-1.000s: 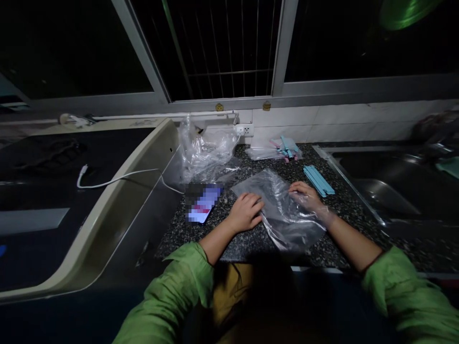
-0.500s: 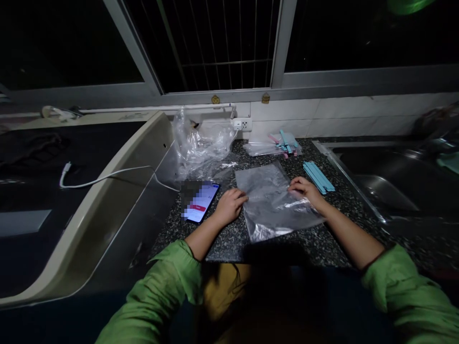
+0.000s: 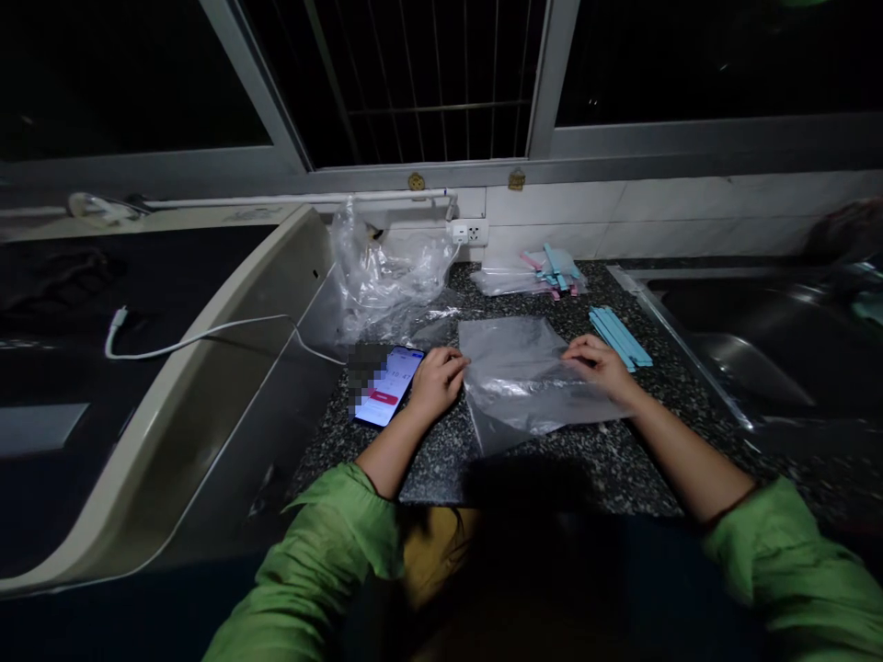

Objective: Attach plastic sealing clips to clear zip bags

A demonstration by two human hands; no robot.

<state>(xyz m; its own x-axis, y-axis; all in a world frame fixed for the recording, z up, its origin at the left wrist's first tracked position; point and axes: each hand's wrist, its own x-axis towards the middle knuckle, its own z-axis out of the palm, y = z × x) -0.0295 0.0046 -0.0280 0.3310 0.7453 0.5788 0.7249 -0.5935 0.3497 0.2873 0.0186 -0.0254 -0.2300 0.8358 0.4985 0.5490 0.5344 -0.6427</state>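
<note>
A clear plastic bag [image 3: 521,377] lies spread over the dark speckled countertop [image 3: 434,469] in front of me. My left hand [image 3: 439,379] is closed at the bag's left edge, fingertips pinching it. Opposite, my right hand [image 3: 599,364] pinches the bag's right edge between thumb and fingers. Just left of my left hand lies a phone [image 3: 390,391] with its screen lit. Beyond my right hand rests a row of flat light-blue strips [image 3: 619,338].
Crumpled clear plastic [image 3: 393,276] sits at the back left. Behind the bag are flat plastic bags [image 3: 500,279] topped with blue and pink strips [image 3: 557,267]. A metal sink [image 3: 751,368] is at right, a beige-sided appliance [image 3: 227,313] at left. A white cable [image 3: 207,345] crosses it.
Both hands have moved slightly away from me with the bag between them. The bag's near edge has shifted and creased differently. The camera view has moved a little.
</note>
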